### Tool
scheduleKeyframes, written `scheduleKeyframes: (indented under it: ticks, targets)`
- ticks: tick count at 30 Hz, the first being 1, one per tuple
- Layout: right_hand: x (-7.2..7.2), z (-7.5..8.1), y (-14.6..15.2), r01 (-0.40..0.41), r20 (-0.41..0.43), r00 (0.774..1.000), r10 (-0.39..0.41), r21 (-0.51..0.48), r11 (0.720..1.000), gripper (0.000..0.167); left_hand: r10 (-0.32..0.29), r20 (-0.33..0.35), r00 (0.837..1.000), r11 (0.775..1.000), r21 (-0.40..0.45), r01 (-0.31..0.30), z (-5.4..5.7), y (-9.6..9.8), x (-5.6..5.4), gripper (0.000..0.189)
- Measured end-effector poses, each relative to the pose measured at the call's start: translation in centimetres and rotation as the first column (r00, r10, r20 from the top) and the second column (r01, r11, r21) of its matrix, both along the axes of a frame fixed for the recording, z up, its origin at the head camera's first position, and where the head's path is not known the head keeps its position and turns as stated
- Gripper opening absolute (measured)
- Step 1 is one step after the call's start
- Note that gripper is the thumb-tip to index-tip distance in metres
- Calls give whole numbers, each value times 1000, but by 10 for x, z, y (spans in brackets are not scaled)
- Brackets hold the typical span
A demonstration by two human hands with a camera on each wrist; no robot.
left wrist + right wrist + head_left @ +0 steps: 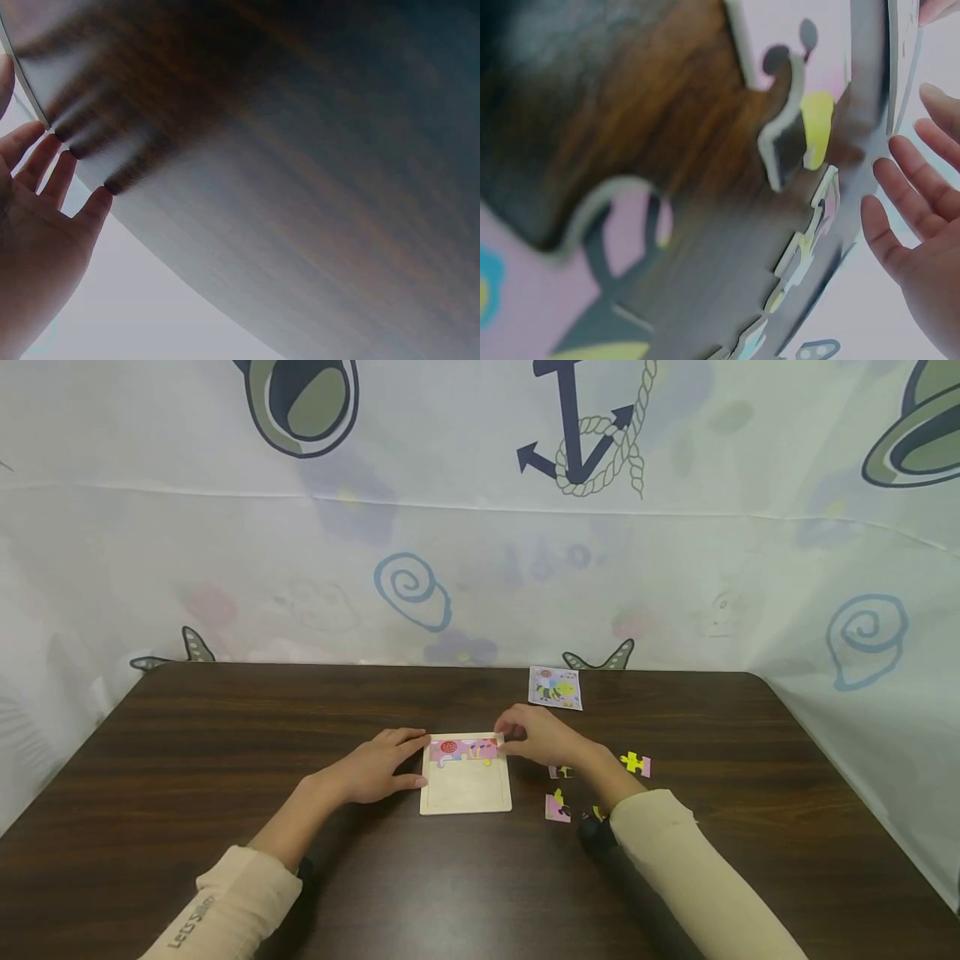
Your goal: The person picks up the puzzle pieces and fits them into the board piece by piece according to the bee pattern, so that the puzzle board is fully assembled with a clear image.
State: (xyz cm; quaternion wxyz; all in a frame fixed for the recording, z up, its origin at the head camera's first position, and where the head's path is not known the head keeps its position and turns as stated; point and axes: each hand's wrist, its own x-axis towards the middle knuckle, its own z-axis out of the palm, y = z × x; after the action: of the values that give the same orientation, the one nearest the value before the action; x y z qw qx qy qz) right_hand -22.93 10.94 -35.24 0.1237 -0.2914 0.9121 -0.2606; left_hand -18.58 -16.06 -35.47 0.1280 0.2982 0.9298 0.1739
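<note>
A square wooden puzzle tray [465, 792] lies on the table, with a row of joined pink puzzle pieces [463, 749] along its far side. My left hand [371, 768] rests at the tray's left edge, its fingers spread and nearly straight in the left wrist view. At the far right corner of the tray is my right hand [546, 737], fingers loosely bent and touching the rim area. Nothing shows between its fingers in the right wrist view. Loose puzzle pieces [557, 807] lie right of the tray, some partly hidden by my right arm.
A picture card [555, 687] with a bee lies near the table's back edge. One yellow and pink piece [636, 764] sits beyond my right forearm. The dark wooden table [225, 735] meets a printed cloth [465, 527] behind it.
</note>
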Motion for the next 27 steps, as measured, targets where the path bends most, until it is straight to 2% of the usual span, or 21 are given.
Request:
scheduleKeyframes:
  ticks: [11, 27]
  targets:
    - [3, 5, 8, 26, 29, 999, -26, -12, 1000, 24, 8, -5, 1000, 1000, -1, -8, -2, 1, 1, 63]
    - [10, 5, 36, 20, -16, 1000, -20, -12, 1000, 22, 1, -27, 1000, 1000, 1, -1, -5, 0, 3, 63]
